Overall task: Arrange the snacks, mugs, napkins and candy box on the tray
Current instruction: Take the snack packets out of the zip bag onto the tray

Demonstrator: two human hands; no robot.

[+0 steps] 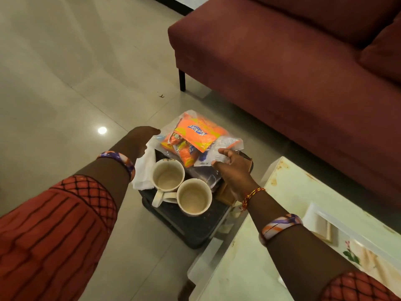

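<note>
Nearest, the pale worktop point(249, 257) runs along the right, its worn corner edge just beside the dark tray point(195, 231), which seems to sit low by the tiled floor point(54, 94). Two empty cream mugs point(180, 187) stand touching on the tray's near half, handles pointing left. White napkins point(142, 168) spill over the tray's left edge. Beyond the mugs, the right hand point(233, 168) has its grip pinched on the corner of a clear bag of orange snacks point(195, 137) piled on the far half. The left hand point(141, 140) hovers at the bag's left side, fingers loose and holding nothing. Open floor spreads left; a maroon sofa point(293, 61) closes the far right.
</note>
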